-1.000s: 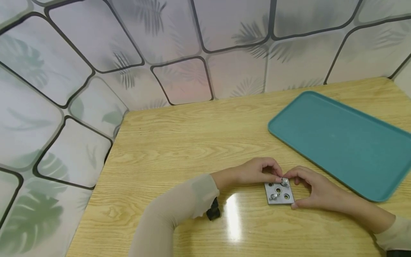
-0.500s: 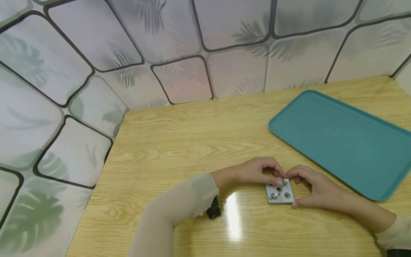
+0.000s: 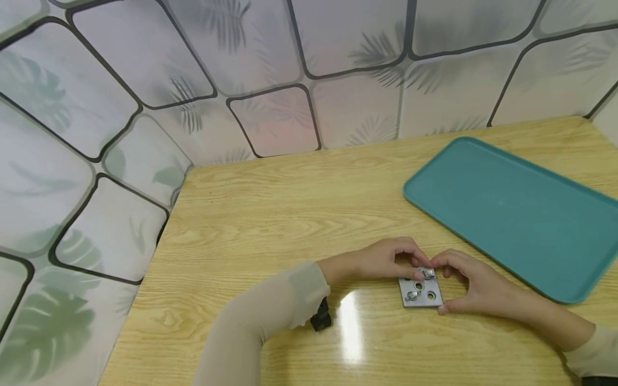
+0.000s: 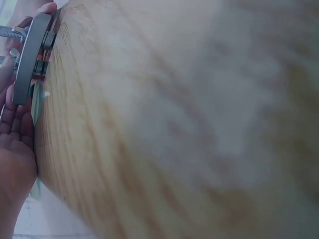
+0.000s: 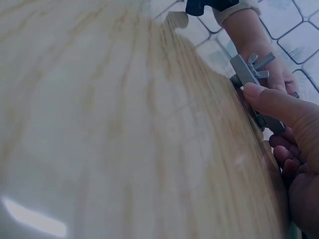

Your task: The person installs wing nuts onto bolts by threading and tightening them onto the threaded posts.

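A square grey metal plate (image 3: 424,302) with several holes lies in front of me in the head view. Bolts stand up through two opposite corners, each with a wing nut; the near-left wing nut (image 3: 412,296) is untouched. My left hand (image 3: 383,258) pinches the far-right wing nut (image 3: 428,273) between thumb and forefinger. My right hand (image 3: 478,281) grips the plate's right side, thumb at the near corner and fingers at the far one. In the left wrist view, the threaded bolts (image 4: 11,32) jut from one face, and bolt heads (image 4: 49,40) keep the plate off the table.
A teal tray (image 3: 512,214) lies at the right of the wooden table (image 3: 270,214), just beyond my right hand. A patterned curtain (image 3: 357,107) hangs along the back and left edges. A black wrist device (image 3: 321,315) sits under my left cuff.
My left thumb and forefinger have shifted slightly round the far-right wing nut, and its wings now point another way. The plate and my right hand stay nearly in place.
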`<state>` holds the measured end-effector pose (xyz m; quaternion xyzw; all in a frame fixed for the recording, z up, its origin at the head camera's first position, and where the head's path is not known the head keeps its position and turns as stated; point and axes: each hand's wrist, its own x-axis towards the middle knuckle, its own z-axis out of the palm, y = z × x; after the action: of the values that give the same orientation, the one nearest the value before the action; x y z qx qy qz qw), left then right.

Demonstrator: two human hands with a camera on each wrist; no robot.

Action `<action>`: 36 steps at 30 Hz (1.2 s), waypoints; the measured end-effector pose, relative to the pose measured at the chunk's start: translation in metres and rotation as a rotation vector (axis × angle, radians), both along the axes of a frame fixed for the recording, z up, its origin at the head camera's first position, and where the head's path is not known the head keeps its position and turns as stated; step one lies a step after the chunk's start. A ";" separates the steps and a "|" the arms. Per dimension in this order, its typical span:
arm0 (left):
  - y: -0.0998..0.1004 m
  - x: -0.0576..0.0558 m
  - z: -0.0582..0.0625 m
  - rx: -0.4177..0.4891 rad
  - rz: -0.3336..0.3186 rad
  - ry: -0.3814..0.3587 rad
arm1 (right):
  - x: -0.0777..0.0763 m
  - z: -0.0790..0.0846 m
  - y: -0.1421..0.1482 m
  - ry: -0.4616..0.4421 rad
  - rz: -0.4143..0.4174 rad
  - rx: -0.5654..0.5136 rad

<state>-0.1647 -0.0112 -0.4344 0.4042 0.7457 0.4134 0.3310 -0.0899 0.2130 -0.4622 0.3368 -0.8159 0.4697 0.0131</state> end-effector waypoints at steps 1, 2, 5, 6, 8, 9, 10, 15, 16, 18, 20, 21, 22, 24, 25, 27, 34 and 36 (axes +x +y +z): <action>0.000 0.000 0.000 0.011 0.019 -0.032 | 0.000 0.000 0.000 -0.001 0.000 -0.001; 0.000 0.001 0.000 0.023 0.038 -0.066 | 0.000 0.000 0.000 -0.001 0.001 -0.003; 0.001 0.002 0.000 0.044 0.079 -0.137 | 0.000 0.000 -0.001 -0.001 0.007 -0.006; 0.001 0.002 0.001 0.045 0.085 -0.144 | 0.000 0.000 -0.001 -0.003 0.011 -0.009; 0.001 0.002 0.001 0.044 0.088 -0.137 | 0.000 0.001 -0.002 -0.003 0.015 -0.013; 0.001 0.002 0.001 0.042 0.085 -0.127 | 0.000 0.001 -0.002 -0.003 0.017 -0.015; 0.000 0.002 0.001 0.046 0.083 -0.126 | 0.000 0.001 -0.002 -0.004 0.018 -0.018; -0.001 0.002 0.001 0.048 0.065 -0.119 | 0.000 0.001 -0.002 -0.010 0.018 -0.017; -0.001 0.002 0.001 0.042 0.062 -0.116 | 0.000 0.002 -0.002 -0.010 0.018 -0.016; -0.001 0.001 0.001 0.030 0.039 -0.088 | 0.000 0.002 -0.001 -0.005 0.015 -0.011; -0.001 0.000 0.002 0.018 0.008 -0.050 | 0.000 0.002 -0.001 -0.002 0.016 -0.010; -0.001 0.000 0.002 0.012 -0.007 -0.029 | 0.000 0.002 -0.001 0.000 0.015 -0.010; -0.001 -0.001 0.002 0.005 -0.019 -0.005 | 0.000 0.002 -0.001 0.000 0.016 -0.013; 0.000 -0.001 0.002 0.001 -0.040 0.025 | 0.000 0.001 0.000 0.003 0.018 -0.014; 0.000 -0.001 0.002 -0.002 -0.043 0.030 | 0.000 0.001 0.000 0.004 0.020 -0.015; 0.000 -0.001 0.001 -0.004 -0.043 0.032 | 0.000 0.000 0.000 0.006 0.020 -0.015; -0.001 0.000 0.000 0.016 0.036 -0.052 | 0.000 0.001 0.000 0.003 0.002 -0.003; 0.000 -0.001 -0.001 0.036 0.071 -0.086 | 0.001 0.002 -0.001 -0.001 0.000 0.000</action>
<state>-0.1654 -0.0115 -0.4355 0.3654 0.7371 0.4553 0.3403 -0.0893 0.2123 -0.4604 0.3366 -0.8159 0.4700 0.0127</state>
